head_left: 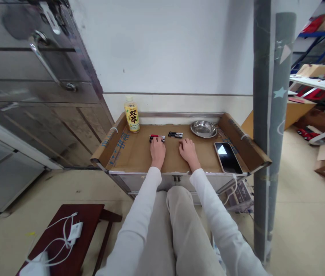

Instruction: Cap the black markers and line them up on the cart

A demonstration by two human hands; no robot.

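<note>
My left hand (158, 152) rests on the cardboard-lined top, its fingertips touching a small group of slim red and black sticks (157, 136). The fingers look extended over the near sticks and partly cover them. Just to the right lies a second group of slim black sticks (175, 135), side by side; their exact kind is too small to make out. My right hand (189, 151) lies near this second group, apart from it, with loosely bent fingers and nothing visible in them.
A yellow-labelled bottle (132, 117) stands at the back left. A shallow metal bowl (204, 129) sits at the back right, and a phone (228, 157) with a white cable lies in front of it. Cardboard flaps (244, 143) edge the sides. A wrapped pole (274, 126) rises at the right.
</note>
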